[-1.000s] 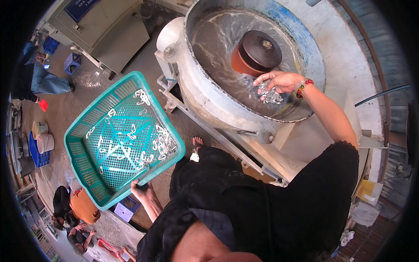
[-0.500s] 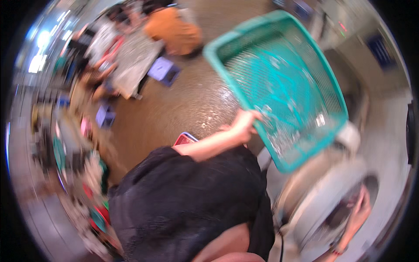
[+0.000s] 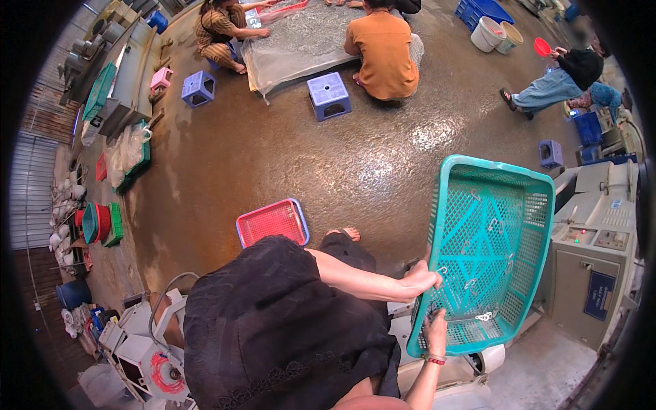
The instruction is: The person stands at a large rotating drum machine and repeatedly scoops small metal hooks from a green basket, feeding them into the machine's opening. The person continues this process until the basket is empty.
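Observation:
A large teal plastic basket is held up to the right of my body, tilted so its inside faces me. My left hand grips its left rim. Inside, my right hand, with a red bracelet at the wrist, is at the lower left corner of the basket, its fingers curled together; what they hold, if anything, is hidden. Several small, shiny, hook-shaped metal pieces are scattered across the mesh. A pale, bright piece lies to the right of my right hand.
A grey machine cabinet stands at the right. A red basket rests on the wet floor before me. Purple stools stand farther off. People crouch around a plastic sheet; another person stands far right.
The basket has come down and nearer, turning more upright. My right hand has left the round metal machine opening and is now inside the basket. My left hand still grips the rim.

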The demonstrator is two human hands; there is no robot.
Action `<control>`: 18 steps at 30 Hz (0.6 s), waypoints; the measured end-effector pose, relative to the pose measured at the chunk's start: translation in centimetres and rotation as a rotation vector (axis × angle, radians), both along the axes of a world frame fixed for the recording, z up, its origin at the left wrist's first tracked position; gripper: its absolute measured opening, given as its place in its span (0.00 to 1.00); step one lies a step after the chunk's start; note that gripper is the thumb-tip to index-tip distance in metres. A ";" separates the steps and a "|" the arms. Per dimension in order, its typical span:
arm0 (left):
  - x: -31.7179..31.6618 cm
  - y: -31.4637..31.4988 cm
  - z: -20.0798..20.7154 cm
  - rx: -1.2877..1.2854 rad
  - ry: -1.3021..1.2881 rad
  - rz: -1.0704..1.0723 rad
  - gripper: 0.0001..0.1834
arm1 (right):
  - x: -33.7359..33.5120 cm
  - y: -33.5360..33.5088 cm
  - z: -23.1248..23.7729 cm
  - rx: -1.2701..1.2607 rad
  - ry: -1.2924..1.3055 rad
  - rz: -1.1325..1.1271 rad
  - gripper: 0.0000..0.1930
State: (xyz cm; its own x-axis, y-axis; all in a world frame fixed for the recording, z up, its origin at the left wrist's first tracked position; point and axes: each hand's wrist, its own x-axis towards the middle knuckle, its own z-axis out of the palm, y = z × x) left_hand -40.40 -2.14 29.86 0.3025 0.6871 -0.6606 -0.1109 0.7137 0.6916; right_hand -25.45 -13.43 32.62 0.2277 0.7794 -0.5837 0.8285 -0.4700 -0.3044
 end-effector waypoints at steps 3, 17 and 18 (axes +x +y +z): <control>-2.2 1.8 3.8 0.004 -0.081 0.017 0.26 | -1.7 0.5 1.3 -0.016 -0.154 0.057 0.14; -3.1 5.2 5.8 0.041 0.028 -0.186 0.24 | 0.6 0.7 0.2 0.135 0.138 -0.259 0.21; -3.0 5.0 5.9 0.038 -0.035 -0.145 0.24 | 1.3 0.5 0.1 0.146 0.061 -0.186 0.20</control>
